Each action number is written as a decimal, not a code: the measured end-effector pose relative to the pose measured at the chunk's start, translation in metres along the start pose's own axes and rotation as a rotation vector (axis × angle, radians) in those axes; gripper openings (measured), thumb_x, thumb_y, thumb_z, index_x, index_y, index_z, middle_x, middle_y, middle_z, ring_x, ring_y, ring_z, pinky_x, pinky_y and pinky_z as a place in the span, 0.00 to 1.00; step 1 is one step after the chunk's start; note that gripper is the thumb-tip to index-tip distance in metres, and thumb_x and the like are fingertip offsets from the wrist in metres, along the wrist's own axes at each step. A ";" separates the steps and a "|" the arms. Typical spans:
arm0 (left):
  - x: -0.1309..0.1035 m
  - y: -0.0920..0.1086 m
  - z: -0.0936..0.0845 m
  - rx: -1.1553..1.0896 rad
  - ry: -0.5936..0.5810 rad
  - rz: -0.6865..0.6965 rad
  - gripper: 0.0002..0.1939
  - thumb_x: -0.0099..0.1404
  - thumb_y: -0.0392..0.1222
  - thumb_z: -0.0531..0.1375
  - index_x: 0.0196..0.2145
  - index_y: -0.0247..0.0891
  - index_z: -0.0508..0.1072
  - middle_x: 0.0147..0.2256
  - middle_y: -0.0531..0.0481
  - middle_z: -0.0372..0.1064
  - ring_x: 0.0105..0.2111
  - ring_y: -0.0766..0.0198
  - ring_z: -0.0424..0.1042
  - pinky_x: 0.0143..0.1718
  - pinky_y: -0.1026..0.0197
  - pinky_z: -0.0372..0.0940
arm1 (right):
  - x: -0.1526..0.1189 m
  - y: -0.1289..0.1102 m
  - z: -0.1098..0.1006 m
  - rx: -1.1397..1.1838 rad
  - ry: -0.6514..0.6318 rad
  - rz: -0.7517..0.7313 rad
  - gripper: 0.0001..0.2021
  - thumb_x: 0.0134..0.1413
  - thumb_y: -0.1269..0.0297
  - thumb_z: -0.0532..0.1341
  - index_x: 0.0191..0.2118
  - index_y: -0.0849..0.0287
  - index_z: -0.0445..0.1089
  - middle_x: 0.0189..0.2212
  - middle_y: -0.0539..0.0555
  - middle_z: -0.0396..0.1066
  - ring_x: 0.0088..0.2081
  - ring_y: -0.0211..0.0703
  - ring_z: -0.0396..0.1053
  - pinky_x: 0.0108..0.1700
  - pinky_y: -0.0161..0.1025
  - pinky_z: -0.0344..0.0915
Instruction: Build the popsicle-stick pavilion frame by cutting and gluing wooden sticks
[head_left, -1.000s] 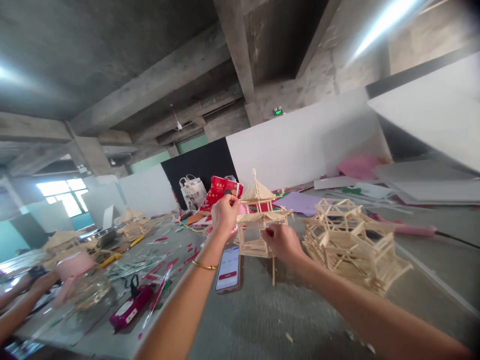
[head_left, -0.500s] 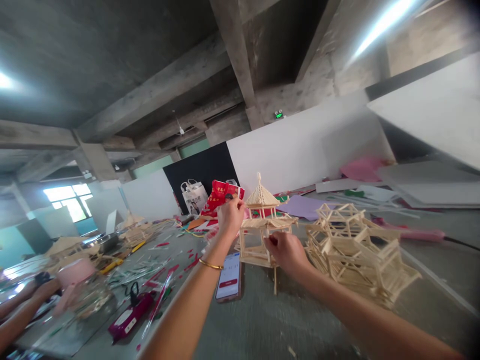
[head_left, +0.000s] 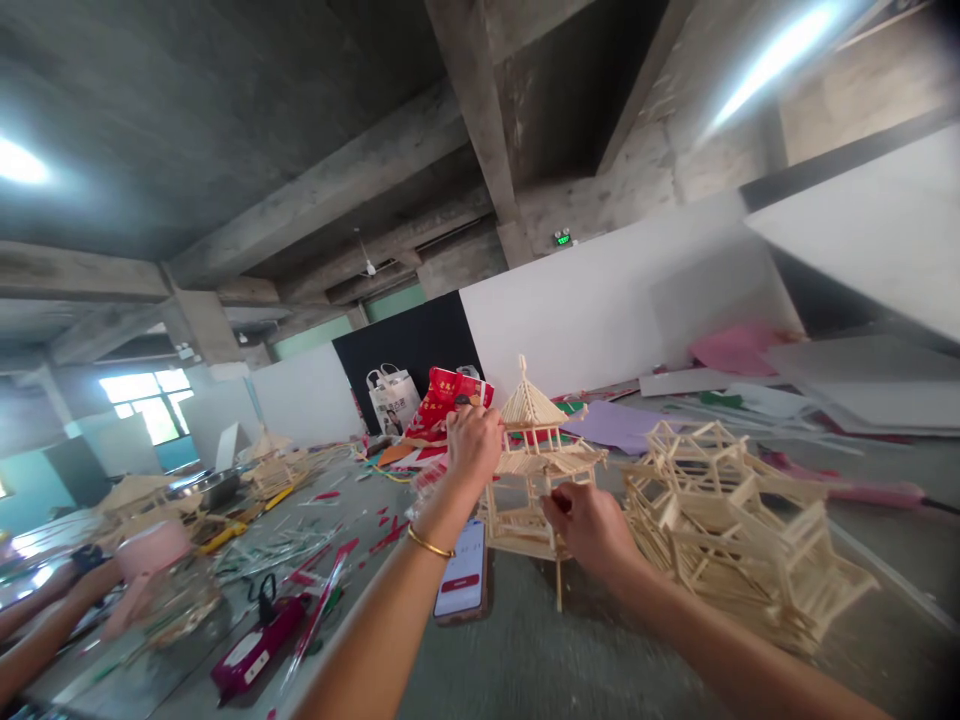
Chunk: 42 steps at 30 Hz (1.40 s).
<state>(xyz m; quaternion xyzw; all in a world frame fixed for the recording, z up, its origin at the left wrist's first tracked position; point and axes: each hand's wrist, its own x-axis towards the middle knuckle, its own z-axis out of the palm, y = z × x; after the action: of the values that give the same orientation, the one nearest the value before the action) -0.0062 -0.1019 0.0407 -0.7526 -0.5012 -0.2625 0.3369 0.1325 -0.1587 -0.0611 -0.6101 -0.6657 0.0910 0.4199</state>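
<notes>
In front of me is a model pavilion [head_left: 534, 462] built from thin wooden sticks, with a pointed roof above a wider lower roof. A single stick juts down below its base. My left hand [head_left: 475, 445], with a gold bangle at the wrist, is closed at the left edge of the upper roof; its fingertips are partly hidden. Beside the lower storey's right side, my right hand [head_left: 589, 515] is curled in a pinch. Whatever lies between its fingertips is too small to make out. A lit phone [head_left: 461, 575] lies below the left hand.
Another stick framework [head_left: 739, 530] stands at right. A purple power strip [head_left: 259, 645], plastic scraps and a pink-lidded jug [head_left: 154, 555] lie left. Another person's arm [head_left: 64, 610] shows at far left. Behind are a red bag [head_left: 442, 400] and purple paper [head_left: 615, 425].
The whole view has shifted slightly, so things appear a little lower and farther right. Both hands remain at about the same places on the pavilion.
</notes>
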 end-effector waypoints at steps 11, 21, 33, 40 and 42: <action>-0.014 0.002 0.010 -0.096 -0.047 -0.194 0.05 0.60 0.40 0.57 0.30 0.41 0.73 0.30 0.47 0.74 0.37 0.57 0.70 0.43 0.55 0.54 | -0.005 0.001 0.006 0.030 -0.029 -0.002 0.14 0.55 0.62 0.54 0.21 0.61 0.63 0.17 0.48 0.61 0.20 0.31 0.54 0.25 0.31 0.43; -0.004 0.002 0.007 -0.092 -0.088 -0.193 0.05 0.60 0.41 0.58 0.29 0.41 0.73 0.30 0.47 0.74 0.37 0.57 0.71 0.41 0.57 0.56 | -0.001 0.006 0.006 0.061 -0.036 0.022 0.15 0.54 0.60 0.54 0.20 0.61 0.60 0.16 0.46 0.55 0.20 0.31 0.48 0.24 0.31 0.43; -0.001 0.003 0.017 -0.327 -0.098 -0.491 0.03 0.55 0.42 0.61 0.28 0.43 0.71 0.29 0.53 0.74 0.29 0.61 0.70 0.29 0.62 0.56 | -0.003 0.003 0.001 0.075 -0.023 0.009 0.15 0.54 0.60 0.54 0.20 0.61 0.60 0.16 0.46 0.55 0.20 0.31 0.47 0.24 0.31 0.43; -0.005 0.003 0.011 -0.325 -0.027 -0.440 0.02 0.56 0.40 0.60 0.29 0.44 0.73 0.29 0.53 0.75 0.31 0.61 0.71 0.31 0.63 0.57 | -0.002 0.003 0.000 0.064 -0.017 0.029 0.14 0.52 0.61 0.55 0.19 0.61 0.60 0.16 0.47 0.58 0.20 0.31 0.49 0.24 0.31 0.42; -0.006 0.004 0.010 -0.326 -0.018 -0.441 0.03 0.57 0.40 0.60 0.30 0.44 0.74 0.30 0.52 0.75 0.32 0.61 0.71 0.32 0.62 0.57 | -0.002 0.003 -0.001 0.060 -0.016 0.038 0.14 0.52 0.61 0.55 0.19 0.61 0.60 0.16 0.47 0.58 0.20 0.31 0.50 0.24 0.31 0.41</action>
<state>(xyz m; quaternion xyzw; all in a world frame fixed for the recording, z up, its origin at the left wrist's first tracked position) -0.0039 -0.0984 0.0287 -0.6717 -0.6071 -0.4002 0.1413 0.1352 -0.1602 -0.0636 -0.6091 -0.6543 0.1237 0.4308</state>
